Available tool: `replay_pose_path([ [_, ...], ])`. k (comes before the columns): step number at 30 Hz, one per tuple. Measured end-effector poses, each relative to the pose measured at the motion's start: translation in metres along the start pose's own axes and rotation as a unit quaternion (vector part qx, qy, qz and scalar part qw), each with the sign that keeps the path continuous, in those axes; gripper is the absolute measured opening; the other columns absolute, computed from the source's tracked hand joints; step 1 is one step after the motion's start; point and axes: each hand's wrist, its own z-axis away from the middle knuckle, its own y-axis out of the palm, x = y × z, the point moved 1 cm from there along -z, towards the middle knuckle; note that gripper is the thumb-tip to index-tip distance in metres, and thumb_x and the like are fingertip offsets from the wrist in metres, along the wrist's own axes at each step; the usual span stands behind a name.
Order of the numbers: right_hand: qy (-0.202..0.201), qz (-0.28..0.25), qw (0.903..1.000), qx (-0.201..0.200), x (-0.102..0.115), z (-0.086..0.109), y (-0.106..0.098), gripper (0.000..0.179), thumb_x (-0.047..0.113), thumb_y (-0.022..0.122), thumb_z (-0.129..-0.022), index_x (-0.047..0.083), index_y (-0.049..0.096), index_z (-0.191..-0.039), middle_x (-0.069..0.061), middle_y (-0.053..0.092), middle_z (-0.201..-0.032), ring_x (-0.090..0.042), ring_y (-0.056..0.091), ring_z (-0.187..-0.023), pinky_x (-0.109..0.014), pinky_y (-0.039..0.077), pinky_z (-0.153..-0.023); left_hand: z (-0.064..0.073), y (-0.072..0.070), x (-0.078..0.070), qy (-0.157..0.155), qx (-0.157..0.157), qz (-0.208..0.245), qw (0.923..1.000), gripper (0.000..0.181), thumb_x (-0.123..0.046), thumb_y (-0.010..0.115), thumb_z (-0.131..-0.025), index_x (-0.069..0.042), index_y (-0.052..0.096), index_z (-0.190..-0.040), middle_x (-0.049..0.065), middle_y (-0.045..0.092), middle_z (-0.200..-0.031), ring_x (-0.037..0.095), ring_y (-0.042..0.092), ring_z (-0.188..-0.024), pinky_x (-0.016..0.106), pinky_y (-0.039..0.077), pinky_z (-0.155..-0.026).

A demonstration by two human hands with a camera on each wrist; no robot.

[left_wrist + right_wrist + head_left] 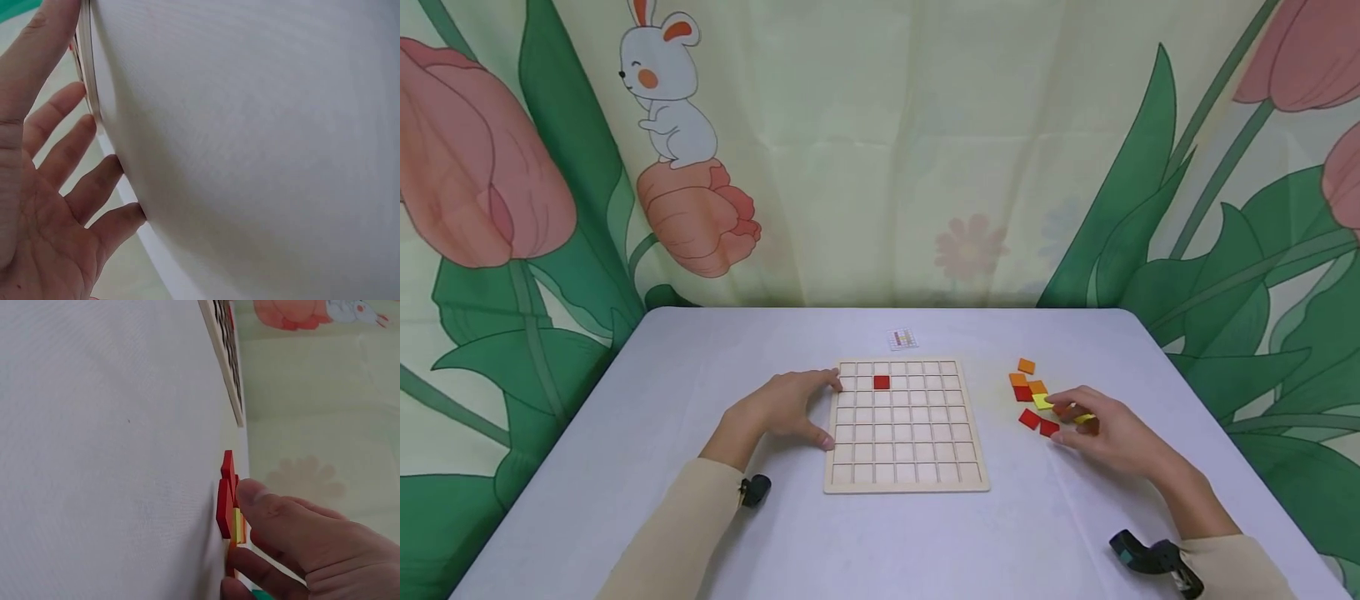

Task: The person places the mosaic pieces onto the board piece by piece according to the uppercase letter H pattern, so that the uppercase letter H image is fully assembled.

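Note:
A light wooden grid board (907, 490) lies on the table, with one red square tile (882, 382) in a cell of its upper part. My left hand (786, 404) is at the board's left edge, thumb and fingertips spread along it; the left wrist view shows that hand (59, 206) with its fingers apart. To the right of the board, my right hand (1105, 429) hovers low over a loose group of tiles, thumb beside a red tile (1048, 427). In the right wrist view, the right hand (312, 540) is close behind red tiles (224, 509); its fingertips are partly hidden.
More loose tiles lie by the right hand: an orange tile (1026, 366), a yellow tile (1042, 402) and several others. A small card with a coloured grid pattern (902, 338) lies behind the board. A printed curtain (865, 167) hangs beyond the white table (700, 350).

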Motion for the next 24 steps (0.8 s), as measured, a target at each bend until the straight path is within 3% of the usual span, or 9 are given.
replay_pose_path([
  [12, 0.020, 0.025, 0.9992, 0.023, 0.0024, -0.0006, 0.0067, 0.047, 0.021, 0.085, -0.086, 0.016, 0.066, -0.129, 0.005, 0.068, -0.113, -0.017, 0.060, -0.103, -0.024, 0.055, -0.085, -0.0021, -0.0001, -0.0018, -0.007, 0.001, -0.003, 1.0000, 0.090, -0.057, 0.096, -0.059, -0.030, 0.057, -0.135, -0.002, 0.040, -0.163, 0.026, 0.040, -0.149, 0.053, 0.033, -0.120],
  [19, -0.005, 0.026, 0.9994, 0.023, 0.0033, -0.0011, 0.0098, 0.042, 0.015, 0.083, -0.087, 0.015, 0.068, -0.126, 0.009, 0.064, -0.102, -0.012, 0.056, -0.092, -0.023, 0.053, -0.078, -0.0015, -0.0014, -0.0036, -0.001, 0.007, 0.000, 1.0000, 0.087, -0.056, 0.096, -0.060, -0.031, 0.056, -0.134, -0.002, 0.041, -0.163, 0.027, 0.040, -0.149, 0.054, 0.034, -0.119],
  [24, -0.005, 0.044, 0.9990, 0.012, 0.0040, -0.0031, 0.0063, 0.042, 0.009, 0.079, -0.089, 0.016, 0.066, -0.128, 0.006, 0.063, -0.106, -0.012, 0.056, -0.095, -0.022, 0.054, -0.080, -0.0023, 0.0001, -0.0026, -0.006, 0.003, -0.001, 1.0000, 0.086, -0.056, 0.096, -0.060, -0.032, 0.056, -0.133, -0.002, 0.041, -0.163, 0.026, 0.040, -0.149, 0.054, 0.032, -0.120],
])
